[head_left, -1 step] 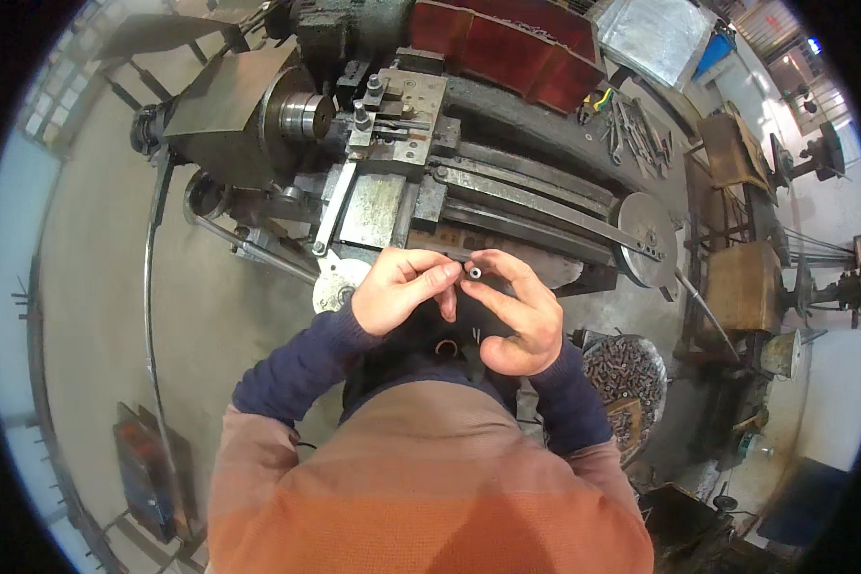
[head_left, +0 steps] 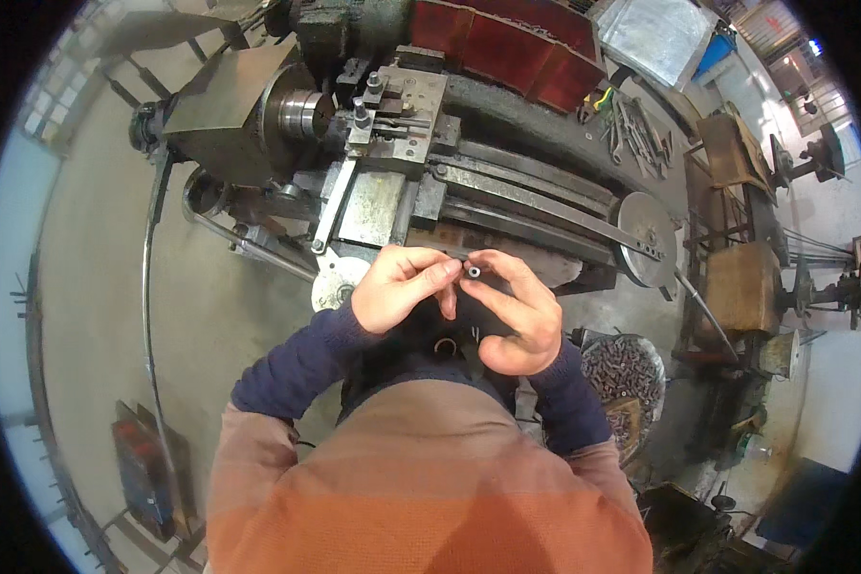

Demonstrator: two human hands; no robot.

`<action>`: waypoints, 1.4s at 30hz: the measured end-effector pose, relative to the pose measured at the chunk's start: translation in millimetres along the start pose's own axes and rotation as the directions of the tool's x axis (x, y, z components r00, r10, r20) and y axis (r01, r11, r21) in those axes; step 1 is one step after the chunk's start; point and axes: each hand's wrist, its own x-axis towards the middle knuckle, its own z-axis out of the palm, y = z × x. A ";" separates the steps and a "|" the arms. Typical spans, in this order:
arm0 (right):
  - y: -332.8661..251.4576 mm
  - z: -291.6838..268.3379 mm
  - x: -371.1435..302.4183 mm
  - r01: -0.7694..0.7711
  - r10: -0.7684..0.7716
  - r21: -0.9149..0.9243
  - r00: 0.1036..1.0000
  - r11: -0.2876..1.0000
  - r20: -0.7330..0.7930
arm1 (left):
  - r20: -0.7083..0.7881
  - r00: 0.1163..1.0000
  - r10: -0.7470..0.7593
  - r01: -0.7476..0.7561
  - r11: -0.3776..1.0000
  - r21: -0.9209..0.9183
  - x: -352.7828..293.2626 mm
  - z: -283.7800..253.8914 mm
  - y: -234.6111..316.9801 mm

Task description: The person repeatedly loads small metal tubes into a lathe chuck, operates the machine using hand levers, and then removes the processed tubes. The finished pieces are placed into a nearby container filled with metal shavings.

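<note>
Two hands met in the head view, in front of a big metal machine (head_left: 383, 210). The right hand (head_left: 521, 314) pinched a small metal piece (head_left: 474, 273), with its round hole showing. The left hand (head_left: 402, 289) had its fingertips close together, right beside the piece; I couldn't tell if they gripped it too. The piece was not yet put down, so work on it seemed unfinished. Many metal bits (head_left: 617, 368) filled a round tub (head_left: 661, 368) at the right; I couldn't tell which were done.
</note>
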 end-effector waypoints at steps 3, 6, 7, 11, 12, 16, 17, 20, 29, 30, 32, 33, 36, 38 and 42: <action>0.6 1.4 1.3 -0.006 0.006 -0.028 1.000 1.000 -0.009 | 0.000 1.000 -0.013 0.013 1.000 0.018 2.2 1.7 3.0; -0.2 1.6 0.4 -0.035 0.035 -0.014 0.999 0.999 0.006 | 0.004 1.000 -0.027 0.027 0.999 -0.020 3.2 1.4 -0.4; -0.3 1.6 0.3 -0.045 0.045 0.001 0.999 0.999 0.020 | 0.007 1.000 -0.029 0.029 0.999 -0.021 3.3 1.3 -0.8; 1.9 3.6 -1.3 -0.051 0.051 0.047 0.999 0.998 0.010 | 0.005 0.999 -0.032 0.033 0.999 -0.037 2.6 0.8 -1.0; 1.4 3.5 -0.8 -0.060 0.059 0.054 0.998 0.997 0.013 | 0.001 0.999 -0.032 0.032 0.999 -0.044 2.2 0.5 -0.8; 3.8 7.4 -1.2 -0.047 0.048 0.114 0.999 0.992 -0.012 | 0.002 1.000 -0.010 0.010 1.000 -0.023 -0.3 -1.4 0.2; 5.6 8.8 -2.9 -0.043 0.044 0.111 0.999 0.993 -0.012 | 0.004 1.000 0.005 -0.005 1.000 -0.026 -0.9 -2.1 -1.5; 8.6 11.2 -6.6 -0.040 0.042 0.123 0.999 0.992 -0.016 | 0.008 0.999 0.040 -0.041 0.998 0.041 -1.9 -3.6 -1.1; 11.0 16.8 -8.1 -0.094 0.117 0.281 0.991 0.955 -0.068 | -0.015 0.999 0.038 -0.035 0.982 0.184 -2.8 -1.3 8.3; 13.0 16.3 -8.8 -0.102 0.127 0.315 0.990 0.944 -0.061 | -0.013 0.999 0.036 -0.033 0.981 0.191 -2.3 -1.7 9.0; 15.2 16.1 -9.9 -0.124 0.148 0.355 0.988 0.927 -0.042 | -0.011 1.000 0.028 -0.025 0.980 0.197 -2.6 -3.2 8.1; 15.7 15.8 -10.3 -0.140 0.161 0.359 0.987 0.923 -0.030 | -0.009 1.000 0.024 -0.021 0.980 0.199 -2.6 -4.0 7.4; 16.3 16.1 -11.1 -0.193 0.205 0.366 0.979 0.910 0.007 | 0.006 0.999 0.033 -0.033 0.984 0.174 -2.6 -6.9 2.3; 17.3 16.4 -10.4 -0.208 0.216 0.367 0.976 0.907 0.020 | 0.011 0.999 0.034 -0.035 0.986 0.161 -2.3 -8.6 2.2; 16.6 17.0 -8.5 -0.202 0.205 0.350 0.978 0.915 0.029 | -0.002 1.000 0.012 -0.011 0.986 0.166 -5.1 -10.1 3.1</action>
